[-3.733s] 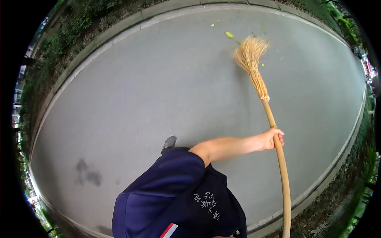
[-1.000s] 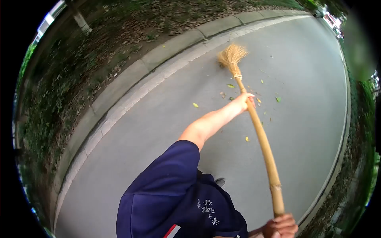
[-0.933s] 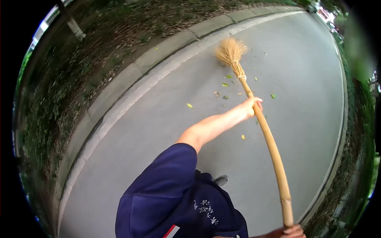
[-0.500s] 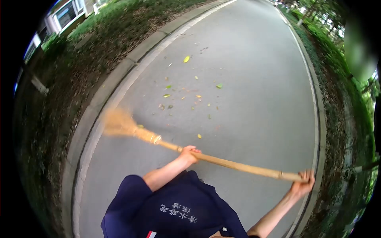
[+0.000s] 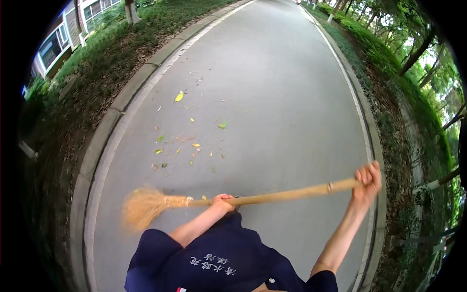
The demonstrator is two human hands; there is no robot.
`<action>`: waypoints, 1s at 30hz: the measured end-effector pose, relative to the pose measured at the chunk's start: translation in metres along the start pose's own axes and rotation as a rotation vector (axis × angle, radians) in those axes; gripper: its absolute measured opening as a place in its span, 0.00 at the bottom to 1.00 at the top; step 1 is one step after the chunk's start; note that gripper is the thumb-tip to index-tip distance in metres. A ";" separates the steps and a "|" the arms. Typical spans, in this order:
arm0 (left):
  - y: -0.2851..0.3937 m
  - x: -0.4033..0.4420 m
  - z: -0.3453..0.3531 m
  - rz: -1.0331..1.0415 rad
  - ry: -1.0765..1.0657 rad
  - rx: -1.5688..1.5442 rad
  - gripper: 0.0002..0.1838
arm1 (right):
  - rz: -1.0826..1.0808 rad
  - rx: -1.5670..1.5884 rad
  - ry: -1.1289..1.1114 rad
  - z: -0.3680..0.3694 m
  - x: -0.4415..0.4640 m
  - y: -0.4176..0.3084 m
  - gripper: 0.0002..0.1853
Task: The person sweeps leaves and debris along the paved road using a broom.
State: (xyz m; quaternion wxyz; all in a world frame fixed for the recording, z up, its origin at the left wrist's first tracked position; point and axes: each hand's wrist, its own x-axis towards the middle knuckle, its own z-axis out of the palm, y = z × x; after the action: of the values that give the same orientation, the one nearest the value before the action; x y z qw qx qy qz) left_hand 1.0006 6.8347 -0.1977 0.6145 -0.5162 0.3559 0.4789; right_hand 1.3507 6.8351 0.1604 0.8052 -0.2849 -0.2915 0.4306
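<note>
A long-handled straw broom (image 5: 282, 196) lies across the front of my body, its tan bristle head (image 5: 143, 209) at the left, low over the road by the kerb. My left hand (image 5: 222, 202) is closed round the handle a little above the bristles. Gripping the far end of the pole is my right hand (image 5: 368, 181), raised at the right side. Scattered leaves lie on the road ahead of the broom, among them a yellow leaf (image 5: 179, 97) and a green leaf (image 5: 222, 125).
The grey road (image 5: 292, 97) runs forward between a left kerb (image 5: 104, 127) and a right kerb (image 5: 373, 146). Planted ground with dry leaves (image 5: 102, 78) borders the left side, with a building behind it. Shrubs and trees (image 5: 418, 53) line the right.
The bristle head has swung back towards me, while my right hand has risen, so the handle now slopes up to the right. The leaves appear lower and further left in view.
</note>
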 end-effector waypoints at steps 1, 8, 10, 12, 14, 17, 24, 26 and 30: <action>-0.018 0.015 0.031 -0.085 -0.014 0.077 0.11 | -0.049 0.011 -0.024 -0.012 0.010 -0.014 0.03; -0.084 0.059 0.284 0.232 -0.419 0.494 0.10 | -0.388 0.130 -0.127 -0.074 0.083 0.017 0.09; -0.118 0.060 0.354 0.259 -0.492 0.558 0.10 | -0.389 0.153 -0.004 -0.114 0.154 0.042 0.07; -0.173 0.065 0.409 0.258 -0.543 0.530 0.09 | -0.389 0.177 0.102 -0.141 0.227 0.030 0.06; -0.198 0.065 0.448 0.279 -0.608 0.475 0.09 | -0.307 0.303 0.171 -0.162 0.278 0.037 0.06; -0.223 0.083 0.479 0.335 -0.717 0.393 0.09 | -0.206 0.365 -0.010 -0.206 0.388 0.052 0.06; -0.395 0.168 0.485 0.319 -0.361 0.045 0.07 | 0.264 0.286 -0.341 -0.292 0.754 0.081 0.04; -0.413 0.211 0.487 0.264 -0.293 0.025 0.06 | -0.066 -0.768 0.022 -0.238 0.785 0.137 0.17; -0.392 0.304 0.492 0.127 -0.387 -0.167 0.11 | 0.320 -0.097 -0.373 -0.203 0.911 0.278 0.05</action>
State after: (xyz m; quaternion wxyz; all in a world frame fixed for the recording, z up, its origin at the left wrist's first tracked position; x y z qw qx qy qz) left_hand 1.4350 7.3785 -0.2610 0.5948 -0.4404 0.2222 0.6347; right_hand 1.7676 7.7056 0.0319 0.6444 -0.2814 -0.4065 0.5834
